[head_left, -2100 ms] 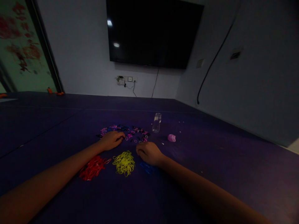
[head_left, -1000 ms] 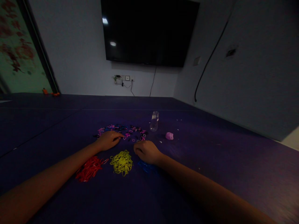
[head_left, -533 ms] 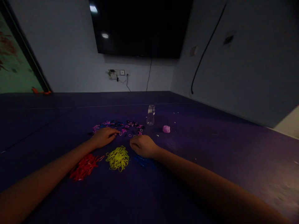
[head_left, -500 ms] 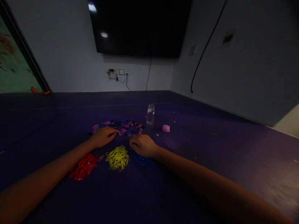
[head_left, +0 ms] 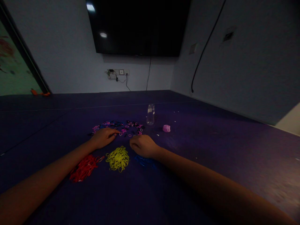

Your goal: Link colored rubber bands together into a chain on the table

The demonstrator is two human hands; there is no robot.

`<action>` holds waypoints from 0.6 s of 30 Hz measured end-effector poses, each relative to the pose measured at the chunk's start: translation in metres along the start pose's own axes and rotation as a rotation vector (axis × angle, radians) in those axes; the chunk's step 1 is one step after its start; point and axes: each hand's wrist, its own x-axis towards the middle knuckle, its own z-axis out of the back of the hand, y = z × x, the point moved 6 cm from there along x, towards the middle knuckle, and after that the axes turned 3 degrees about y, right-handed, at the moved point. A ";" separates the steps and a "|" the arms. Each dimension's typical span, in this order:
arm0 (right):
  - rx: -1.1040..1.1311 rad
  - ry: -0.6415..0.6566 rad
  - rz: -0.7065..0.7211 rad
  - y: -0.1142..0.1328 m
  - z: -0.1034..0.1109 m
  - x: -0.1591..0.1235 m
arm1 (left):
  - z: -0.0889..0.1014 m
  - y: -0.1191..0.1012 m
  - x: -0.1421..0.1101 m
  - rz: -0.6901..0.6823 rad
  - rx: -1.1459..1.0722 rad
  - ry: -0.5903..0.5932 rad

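My left hand [head_left: 103, 137] rests palm down at the near edge of a scatter of pink, black and blue rubber bands [head_left: 124, 131]. Its fingers are stretched out, with the index fingertip beside a pink band. Curled into a loose fist, my right hand [head_left: 144, 146] lies on the purple surface right of the left hand; what its fingers hold, if anything, is hidden. Partly under its wrist is a pile of blue bands [head_left: 143, 161]. A yellow rubber band pile [head_left: 117, 158] sits between my forearms, and a red rubber band pile [head_left: 85, 167] lies against my left forearm.
A clear jar [head_left: 150, 115] without a lid stands upright beyond my right hand. To its right lies a small pink lump-like object [head_left: 166, 128]. White scraps dot the purple surface [head_left: 211, 137]. A television [head_left: 140, 28] hangs on the wall behind, with sockets [head_left: 118, 72] and cables below.
The view has shifted, so everything appears further left and slightly higher. Both hands keep the same pose and place by the bands; the piles and jar look unchanged.
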 end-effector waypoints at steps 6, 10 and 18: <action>-0.002 0.004 0.007 0.001 0.001 0.000 | -0.001 0.000 0.001 -0.004 0.001 -0.002; -0.011 0.008 0.007 0.001 0.000 0.000 | -0.002 0.001 0.001 -0.002 -0.010 -0.003; -0.012 0.007 0.012 0.001 -0.001 0.000 | 0.000 -0.001 0.000 -0.001 -0.024 -0.005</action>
